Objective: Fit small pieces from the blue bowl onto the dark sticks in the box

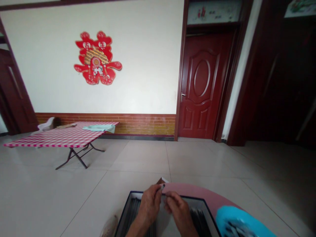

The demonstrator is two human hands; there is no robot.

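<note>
My left hand (pixel 149 203) pinches a small thin piece with a dark tip (pixel 163 186) between thumb and finger, above a shallow box (pixel 207 205) with a dark rim. Just right of it, my right hand (pixel 178 209) has its fingers drawn together near the piece. Slight blur hides what they hold, if anything. Bundles of slender dark sticks (pixel 134 209) lie along the box's left side, and more dark sticks (pixel 198 217) lie at its right. The pale bottom of the box shows between my hands.
The box rests on a pink table (pixel 197 190) with a curved edge. To its right sits a bright blue bag (pixel 234 214) holding small dark pieces. A folding table (pixel 61 136) with a checkered cloth stands far left. Behind are a red door (pixel 202 82) and a wall.
</note>
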